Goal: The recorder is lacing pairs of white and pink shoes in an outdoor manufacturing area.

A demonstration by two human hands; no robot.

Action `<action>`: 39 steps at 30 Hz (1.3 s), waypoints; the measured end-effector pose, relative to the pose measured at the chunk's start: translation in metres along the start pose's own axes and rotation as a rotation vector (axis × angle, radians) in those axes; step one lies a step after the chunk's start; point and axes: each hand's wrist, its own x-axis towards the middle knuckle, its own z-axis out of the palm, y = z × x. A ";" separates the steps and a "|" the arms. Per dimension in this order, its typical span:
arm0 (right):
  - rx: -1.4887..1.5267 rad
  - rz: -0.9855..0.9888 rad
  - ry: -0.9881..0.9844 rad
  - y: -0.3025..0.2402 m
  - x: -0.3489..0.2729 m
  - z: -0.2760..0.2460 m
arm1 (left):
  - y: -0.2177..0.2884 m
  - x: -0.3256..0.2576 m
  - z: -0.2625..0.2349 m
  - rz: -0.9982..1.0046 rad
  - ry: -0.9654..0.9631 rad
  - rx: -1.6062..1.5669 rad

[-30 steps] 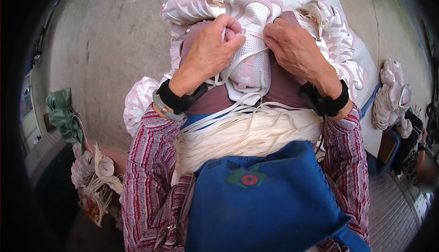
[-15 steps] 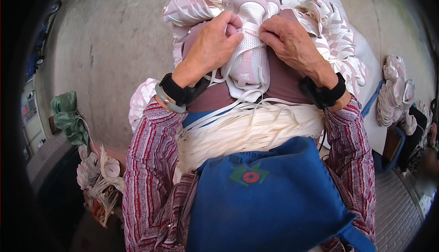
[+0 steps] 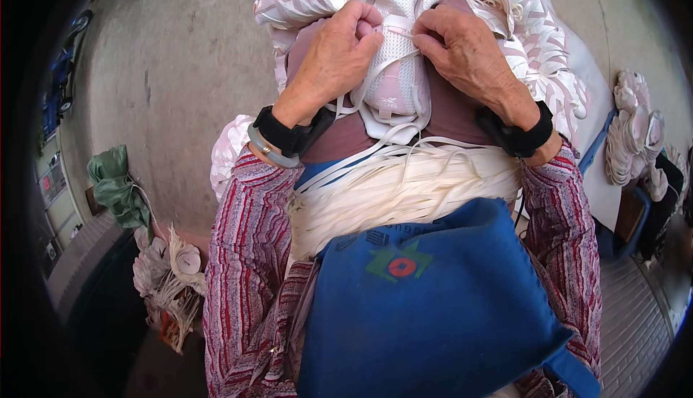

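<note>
A pale pink and white mesh shoe upper (image 3: 390, 98) lies between my thighs, tongue upward. My left hand (image 3: 338, 58) is closed in a pinch at its left lacing edge. At the right edge, the thumb and forefinger of my right hand (image 3: 468, 55) pinch a white shoelace (image 3: 397, 59). Part of that lace crosses the tongue, and a loose length loops down the front. What the left fingertips grip is hidden. Across my lap spreads a thick bundle of off-white laces (image 3: 404, 185), just above a blue apron (image 3: 426, 304).
Stacked pink-and-white shoe uppers (image 3: 534, 51) lie on a white sheet (image 3: 599, 102) to the right, with more uppers (image 3: 296, 1) at the far left. Further right hangs another bunch of uppers (image 3: 635, 131). A green cloth bundle (image 3: 115, 185) and a cluster of laces (image 3: 177, 290) are at left.
The view has shifted slightly, moving the lap and shoe upper a little up. Both hands remain pinched at the lacing edges, with only small finger movement.
</note>
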 end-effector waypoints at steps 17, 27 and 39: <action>-0.032 0.033 0.036 -0.001 0.003 0.005 | 0.001 -0.001 -0.001 0.006 0.007 -0.038; 0.112 0.131 0.019 -0.007 0.005 0.006 | -0.006 0.004 -0.009 0.023 -0.039 -0.072; 0.054 0.166 0.134 -0.013 -0.024 0.001 | 0.009 -0.001 0.006 0.108 -0.101 -0.056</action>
